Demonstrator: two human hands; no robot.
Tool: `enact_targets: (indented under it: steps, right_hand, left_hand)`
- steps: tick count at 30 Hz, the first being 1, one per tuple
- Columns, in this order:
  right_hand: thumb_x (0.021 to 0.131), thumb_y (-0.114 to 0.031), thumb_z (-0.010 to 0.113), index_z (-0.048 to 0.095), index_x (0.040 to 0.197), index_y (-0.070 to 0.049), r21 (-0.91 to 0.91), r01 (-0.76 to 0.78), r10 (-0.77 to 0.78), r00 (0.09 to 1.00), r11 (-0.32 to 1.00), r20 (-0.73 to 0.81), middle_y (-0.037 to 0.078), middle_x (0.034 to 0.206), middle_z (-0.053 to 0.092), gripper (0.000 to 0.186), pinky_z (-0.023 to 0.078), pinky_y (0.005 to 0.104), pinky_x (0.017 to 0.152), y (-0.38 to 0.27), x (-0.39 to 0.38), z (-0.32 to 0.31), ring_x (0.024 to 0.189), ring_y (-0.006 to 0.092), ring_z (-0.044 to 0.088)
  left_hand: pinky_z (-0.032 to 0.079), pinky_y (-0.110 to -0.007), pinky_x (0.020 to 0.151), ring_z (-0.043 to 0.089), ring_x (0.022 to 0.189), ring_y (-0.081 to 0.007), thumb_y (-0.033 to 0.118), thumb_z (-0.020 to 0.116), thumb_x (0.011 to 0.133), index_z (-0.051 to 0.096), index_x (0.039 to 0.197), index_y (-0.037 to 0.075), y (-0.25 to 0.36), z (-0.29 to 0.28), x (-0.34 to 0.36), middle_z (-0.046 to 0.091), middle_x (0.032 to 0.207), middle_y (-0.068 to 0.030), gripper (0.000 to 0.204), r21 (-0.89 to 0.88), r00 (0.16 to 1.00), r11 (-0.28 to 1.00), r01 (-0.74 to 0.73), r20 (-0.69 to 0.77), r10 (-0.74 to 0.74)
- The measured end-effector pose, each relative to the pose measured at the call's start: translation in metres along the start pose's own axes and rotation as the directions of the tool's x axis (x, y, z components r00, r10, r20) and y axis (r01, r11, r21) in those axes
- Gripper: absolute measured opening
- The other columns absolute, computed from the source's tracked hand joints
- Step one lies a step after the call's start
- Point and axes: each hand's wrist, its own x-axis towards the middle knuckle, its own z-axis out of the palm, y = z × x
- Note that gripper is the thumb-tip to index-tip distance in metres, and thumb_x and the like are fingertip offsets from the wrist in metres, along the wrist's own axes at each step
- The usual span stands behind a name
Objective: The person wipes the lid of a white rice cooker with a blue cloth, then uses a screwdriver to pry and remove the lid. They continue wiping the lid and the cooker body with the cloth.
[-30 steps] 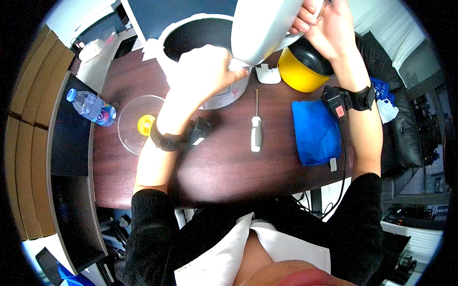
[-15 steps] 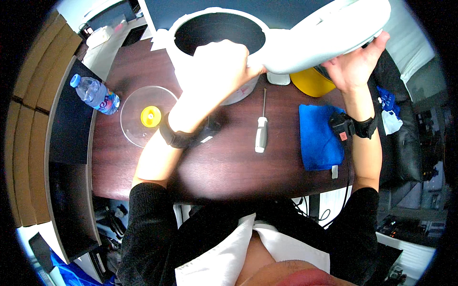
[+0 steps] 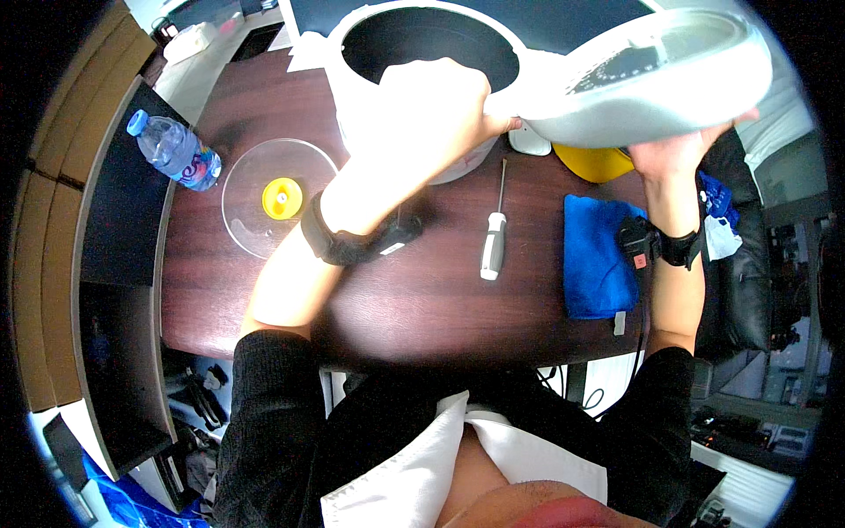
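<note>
A white round appliance with a dark, deep interior stands tilted at the far middle of the table. Its white lid, with a glossy window on its face, extends to the right. My left hand is closed at the near right of the appliance, thumb by the joint between body and lid; the other fingers are mostly hidden. Beneath the lid's right part, my right hand grips its underside, its fingertips partly covered by it. Between my forearms lies a screwdriver with a grey and white handle.
On the left are a clear round cover with a yellow knob and a water bottle. A folded blue cloth lies by my right wrist. A yellow round object and a small white item sit behind.
The lid has turned so that its windowed face shows more. My right hand has gone further under it. The whole view has shifted slightly.
</note>
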Motion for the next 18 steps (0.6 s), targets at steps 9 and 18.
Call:
enact_targets:
  steps: [9,18]
  right_hand:
    - [0.089,-0.043,0.058,0.055,0.121,-0.011,-0.456,-0.009,-0.149,0.940,0.890,-0.308,0.003,0.109,0.061,0.046,0.051,0.0357,0.075,0.017,-0.029,0.013,0.100,0.0192,0.059]
    - [0.094,-0.023,0.046,0.044,0.066,-0.012,-0.384,-0.094,-0.177,0.770,0.919,-0.613,-0.001,0.060,0.039,0.031,0.032,0.0278,0.051,0.013,0.012,0.063,0.053,0.0117,0.038]
  left_hand:
    - [0.052,-0.033,0.053,0.066,0.054,-0.0264,0.050,0.072,0.075,0.071,0.069,0.002,-0.005,0.001,-0.002,0.063,0.058,-0.0164,0.048,0.020,1.000,1.000,-0.011,0.008,0.011]
    - [0.051,-0.033,0.049,0.066,0.051,-0.0249,0.047,0.073,0.075,0.071,0.068,0.002,-0.007,-0.004,-0.003,0.062,0.056,-0.0149,0.045,-0.005,0.997,1.000,0.017,0.074,-0.016]
